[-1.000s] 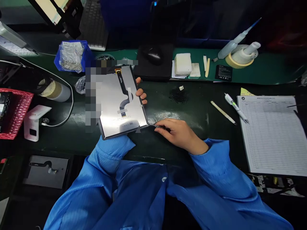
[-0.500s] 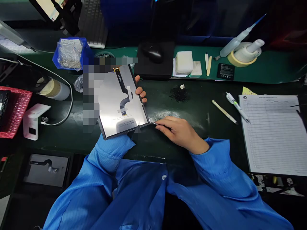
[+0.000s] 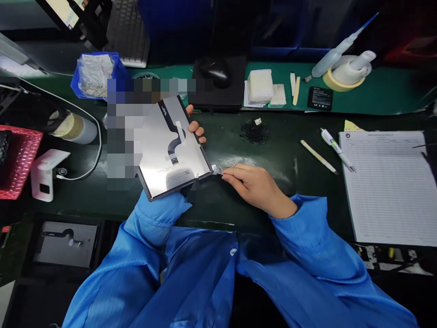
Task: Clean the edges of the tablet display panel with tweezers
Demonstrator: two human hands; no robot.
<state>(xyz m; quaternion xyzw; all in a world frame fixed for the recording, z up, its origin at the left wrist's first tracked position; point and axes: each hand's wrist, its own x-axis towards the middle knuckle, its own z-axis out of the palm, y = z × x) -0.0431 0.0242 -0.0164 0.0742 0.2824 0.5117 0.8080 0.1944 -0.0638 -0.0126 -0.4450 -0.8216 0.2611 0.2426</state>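
Note:
My left hand point(image 3: 195, 128) supports a tablet display panel point(image 3: 155, 152) from underneath, tilted, with its silvery back facing me. Only fingertips show past the right edge; the palm and thumb are hidden. A black flex cable point(image 3: 172, 132) runs down the panel's back, with pale tape on it. Pinched in my right hand point(image 3: 254, 187) is a thin metal tool point(image 3: 219, 172), apparently tweezers, its tip at the panel's lower right corner. A small whitish scrap point(image 3: 214, 168) shows beside that tip. Pixelated blocks cover the panel's upper left side.
Black debris point(image 3: 254, 132) lies beyond my right hand. Rightward are a pale stick point(image 3: 319, 156), a pen point(image 3: 337, 149) and a printed form point(image 3: 389, 191). White pads point(image 3: 260, 86) and a mouse point(image 3: 218, 73) sit behind; a similar panel point(image 3: 66, 243) lies lower left.
The panel and my left fingers have shifted slightly left. The tool's tip stays at the corner, where a small whitish scrap now shows.

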